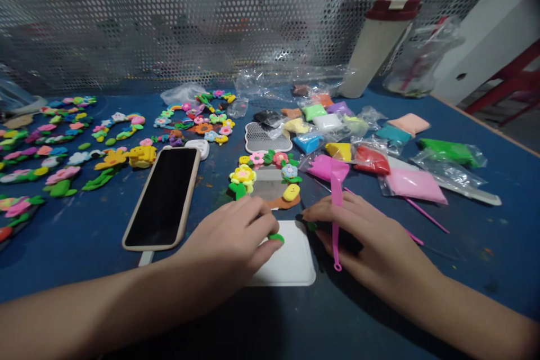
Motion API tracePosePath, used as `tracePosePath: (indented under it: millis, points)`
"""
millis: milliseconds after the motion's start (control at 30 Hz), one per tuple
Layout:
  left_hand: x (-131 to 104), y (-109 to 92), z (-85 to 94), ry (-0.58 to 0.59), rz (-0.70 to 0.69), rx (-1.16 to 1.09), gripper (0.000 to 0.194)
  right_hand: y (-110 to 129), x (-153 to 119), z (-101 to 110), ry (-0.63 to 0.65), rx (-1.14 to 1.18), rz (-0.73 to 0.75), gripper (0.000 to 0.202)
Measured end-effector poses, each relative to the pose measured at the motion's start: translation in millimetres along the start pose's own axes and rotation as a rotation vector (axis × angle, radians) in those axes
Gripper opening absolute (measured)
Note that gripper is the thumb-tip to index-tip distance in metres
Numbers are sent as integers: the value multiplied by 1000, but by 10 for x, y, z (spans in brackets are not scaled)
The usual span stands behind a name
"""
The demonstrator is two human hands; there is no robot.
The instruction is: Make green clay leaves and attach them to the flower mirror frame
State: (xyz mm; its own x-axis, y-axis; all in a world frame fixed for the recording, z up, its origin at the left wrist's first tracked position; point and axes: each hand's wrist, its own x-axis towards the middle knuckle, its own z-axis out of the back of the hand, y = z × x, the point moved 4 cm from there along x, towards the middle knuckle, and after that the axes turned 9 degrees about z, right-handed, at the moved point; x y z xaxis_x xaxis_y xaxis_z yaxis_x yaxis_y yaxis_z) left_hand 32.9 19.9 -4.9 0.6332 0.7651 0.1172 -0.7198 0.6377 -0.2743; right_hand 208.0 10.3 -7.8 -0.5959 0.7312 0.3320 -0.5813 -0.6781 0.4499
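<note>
My left hand (236, 242) is closed over the white board (291, 261), with a green clay piece (277, 238) between its thumb and fingers. My right hand (367, 236) curls at the board's right side, a pink plastic tool (336, 219) lying across its fingers. Near its fingertips is a small green bit (312, 226); whether they grip it is unclear. Just beyond the board lies a frame decorated with clay flowers (243, 175), a yellow oval piece (291, 192) on its lower right.
A phone (162, 197) lies to the left, near several decorated clay pieces (112, 158). Bags of coloured clay (415, 184) spread at the right. A tumbler (375, 48) and a plastic bag (415, 62) stand by the perforated metal panel (169, 22).
</note>
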Motion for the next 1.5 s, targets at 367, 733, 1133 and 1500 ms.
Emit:
tracePosePath:
  millis: [367, 733, 1133, 1500]
  points:
    - [57, 14, -19, 97, -20, 53, 10, -78, -35, 70, -80, -125, -84, 31]
    - [60, 1, 56, 106, 27, -176, 16, -29, -22, 68, -48, -6, -65, 26]
    - [97, 31, 0, 100, 19, -157, 15, 0, -19, 61, -50, 51, -47, 19]
    - [36, 119, 36, 144, 96, -205, 17, 135, -78, 182, -174, 149, 22, 27]
